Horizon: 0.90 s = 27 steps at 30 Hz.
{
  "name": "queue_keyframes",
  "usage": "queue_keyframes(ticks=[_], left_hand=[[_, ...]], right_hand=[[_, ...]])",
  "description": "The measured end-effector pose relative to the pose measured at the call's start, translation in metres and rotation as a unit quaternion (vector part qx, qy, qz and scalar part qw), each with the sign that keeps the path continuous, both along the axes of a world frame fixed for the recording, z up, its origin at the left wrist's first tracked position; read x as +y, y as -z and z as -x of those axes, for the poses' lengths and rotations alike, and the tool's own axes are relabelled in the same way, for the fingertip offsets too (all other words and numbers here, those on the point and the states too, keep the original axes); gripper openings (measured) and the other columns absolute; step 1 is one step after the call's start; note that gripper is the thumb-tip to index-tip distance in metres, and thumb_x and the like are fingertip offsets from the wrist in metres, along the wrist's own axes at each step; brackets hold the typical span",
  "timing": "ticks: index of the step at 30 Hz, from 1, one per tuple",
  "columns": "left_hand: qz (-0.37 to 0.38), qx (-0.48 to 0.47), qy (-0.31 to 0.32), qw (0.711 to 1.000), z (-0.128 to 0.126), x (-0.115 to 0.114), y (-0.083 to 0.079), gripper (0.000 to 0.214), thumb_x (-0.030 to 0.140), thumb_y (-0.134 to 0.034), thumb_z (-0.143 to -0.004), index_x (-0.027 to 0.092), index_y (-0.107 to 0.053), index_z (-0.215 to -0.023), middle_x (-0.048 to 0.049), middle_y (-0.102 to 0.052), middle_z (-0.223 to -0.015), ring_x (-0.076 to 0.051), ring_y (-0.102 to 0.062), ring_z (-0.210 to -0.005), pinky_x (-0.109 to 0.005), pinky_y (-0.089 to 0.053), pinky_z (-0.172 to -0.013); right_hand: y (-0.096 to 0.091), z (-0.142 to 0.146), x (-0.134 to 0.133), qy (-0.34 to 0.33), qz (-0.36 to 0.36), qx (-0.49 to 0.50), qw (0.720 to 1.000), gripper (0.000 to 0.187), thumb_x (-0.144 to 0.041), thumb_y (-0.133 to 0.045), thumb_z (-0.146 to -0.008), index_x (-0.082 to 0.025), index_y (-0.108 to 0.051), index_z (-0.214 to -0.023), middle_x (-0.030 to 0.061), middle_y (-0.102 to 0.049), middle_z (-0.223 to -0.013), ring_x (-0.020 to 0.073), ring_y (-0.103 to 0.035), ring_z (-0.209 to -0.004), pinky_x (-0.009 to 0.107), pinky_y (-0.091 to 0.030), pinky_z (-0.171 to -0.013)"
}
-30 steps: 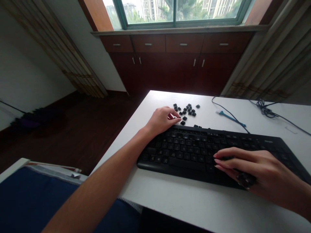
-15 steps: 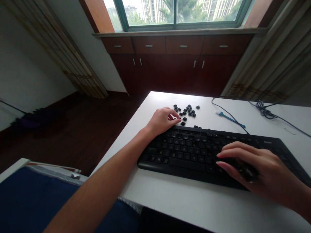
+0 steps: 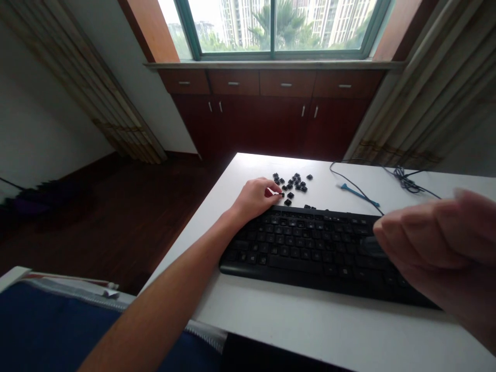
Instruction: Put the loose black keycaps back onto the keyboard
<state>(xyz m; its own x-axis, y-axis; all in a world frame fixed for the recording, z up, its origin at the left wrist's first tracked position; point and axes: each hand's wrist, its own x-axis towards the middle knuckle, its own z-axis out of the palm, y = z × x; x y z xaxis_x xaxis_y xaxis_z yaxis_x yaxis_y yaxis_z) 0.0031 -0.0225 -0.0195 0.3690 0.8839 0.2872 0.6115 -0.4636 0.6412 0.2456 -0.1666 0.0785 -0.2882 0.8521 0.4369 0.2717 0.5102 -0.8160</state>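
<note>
Head view: the right hand (image 3: pixel 437 237) has lifted from the keyboard (image 3: pixel 296 253) on the counter (image 3: pixel 329 325), its grip apparently curled around a dark object (image 3: pixel 372 248) (blurred), so work there seems paused; the left hand (image 3: pixel 253 199) still pinches a small black piece (image 3: pixel 282 195) beside the loose pieces (image 3: pixel 297 177).

A green-framed window (image 3: pixel 273 28) is sitting above the dark red cabinet (image 3: pixel 263 124); a patterned curtain (image 3: pixel 83 85) is hanging left of the cabinet, another curtain (image 3: pixel 430 98) right.
</note>
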Motion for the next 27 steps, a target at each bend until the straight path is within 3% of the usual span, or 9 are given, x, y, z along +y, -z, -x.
queue_keyframes(ticks=[2, 5, 7, 10, 12, 15, 18, 22, 27], left_hand=[[-0.003, 0.002, -0.002, 1.0, 0.001, 0.0, 0.0, 0.018, 0.031, -0.07, -0.081, 0.02, -0.077, -0.093, -0.0062, -0.073, -0.091, -0.016, -0.069, -0.075, -0.027, -0.057, -0.071], [-0.005, -0.019, -0.004, 1.0, 0.0, -0.001, -0.001, 0.017, 0.03, -0.069, -0.082, 0.019, -0.077, -0.092, -0.0067, -0.073, -0.093, -0.016, -0.069, -0.076, -0.029, -0.058, -0.075], [-0.006, -0.061, -0.002, 0.998, 0.0, -0.002, -0.003, 0.017, 0.031, -0.068, -0.084, 0.018, -0.076, -0.091, -0.007, -0.074, -0.096, -0.016, -0.069, -0.08, -0.031, -0.058, -0.079], [0.039, -0.183, 0.016, 0.982, 0.0, -0.002, -0.01, 0.02, 0.034, -0.072, -0.083, 0.017, -0.076, -0.093, -0.007, -0.075, -0.099, -0.017, -0.07, -0.089, -0.032, -0.057, -0.087], [0.127, -0.3, 0.029, 0.945, -0.001, -0.003, -0.017, 0.026, 0.035, -0.075, -0.081, 0.016, -0.074, -0.099, -0.0074, -0.075, -0.102, -0.015, -0.07, -0.092, -0.031, -0.056, -0.09], [0.266, -0.44, 0.05, 0.856, -0.003, -0.006, -0.025, 0.031, 0.034, -0.077, -0.082, 0.017, -0.072, -0.107, -0.0074, -0.073, -0.109, -0.011, -0.069, -0.087, -0.027, -0.056, -0.088], [0.335, -0.495, 0.086, 0.797, -0.007, -0.011, -0.029, 0.024, 0.029, -0.076, -0.083, 0.017, -0.073, -0.103, -0.006, -0.073, -0.108, -0.007, -0.068, -0.085, -0.02, -0.054, -0.085], [0.361, -0.499, 0.117, 0.78, -0.014, -0.019, -0.027, 0.02, 0.027, -0.076, -0.084, 0.016, -0.075, -0.101, -0.0062, -0.073, -0.107, -0.008, -0.069, -0.087, -0.021, -0.054, -0.088], [0.372, -0.491, 0.12, 0.779, -0.019, -0.023, -0.024, 0.022, 0.027, -0.08, -0.079, 0.017, -0.075, -0.099, -0.0051, -0.075, -0.1, -0.01, -0.07, -0.086, -0.026, -0.055, -0.091]], right_hand=[[0.019, 0.01, 0.002, -0.055, 0.113, 0.149, 0.981, 0.052, -0.033, -0.038, -0.102, -0.021, -0.022, -0.055, -0.0036, -0.023, -0.042, 0.0108, -0.026, -0.038, 0.028, -0.033, -0.038], [0.046, 0.017, 0.006, -0.044, 0.161, 0.16, 0.973, 0.054, -0.035, -0.051, -0.098, -0.02, -0.036, -0.048, -0.0033, -0.031, -0.044, 0.0096, -0.025, -0.04, 0.03, -0.023, -0.038], [0.045, 0.016, 0.005, -0.051, 0.162, 0.184, 0.968, 0.054, -0.034, -0.052, -0.097, -0.021, -0.035, -0.048, -0.0033, -0.031, -0.044, 0.0103, -0.028, -0.041, 0.031, -0.024, -0.041], [0.025, 0.01, 0.003, -0.05, 0.152, 0.15, 0.976, 0.054, -0.039, -0.05, -0.097, -0.021, -0.034, -0.049, -0.0025, -0.03, -0.044, 0.0116, -0.027, -0.041, 0.031, -0.025, -0.04], [0.015, 0.007, 0.007, -0.028, 0.129, 0.099, 0.986, 0.054, -0.042, -0.05, -0.097, -0.022, -0.037, -0.05, -0.0021, -0.032, -0.045, 0.012, -0.029, -0.042, 0.031, -0.026, -0.039], [0.016, 0.006, 0.027, 0.059, 0.053, -0.019, 0.997, 0.044, -0.043, -0.058, -0.094, -0.022, -0.046, -0.057, -0.0025, -0.042, -0.051, 0.0119, -0.037, -0.045, 0.029, -0.031, -0.042], [0.026, 0.01, 0.052, 0.133, -0.047, -0.139, 0.98, 0.021, -0.042, -0.068, -0.088, -0.023, -0.062, -0.084, -0.002, -0.058, -0.067, 0.0131, -0.052, -0.056, 0.028, -0.043, -0.054], [0.038, 0.018, 0.074, 0.121, -0.133, -0.207, 0.962, 0.032, -0.038, -0.068, -0.087, -0.022, -0.064, -0.114, 0.0029, -0.069, -0.088, 0.0177, -0.063, -0.072, 0.034, -0.05, -0.071], [0.049, 0.024, 0.08, 0.107, -0.151, -0.199, 0.962, 0.028, -0.038, -0.066, -0.09, -0.022, -0.066, -0.113, 0.0059, -0.07, -0.093, 0.0209, -0.066, -0.08, 0.036, -0.051, -0.074]])
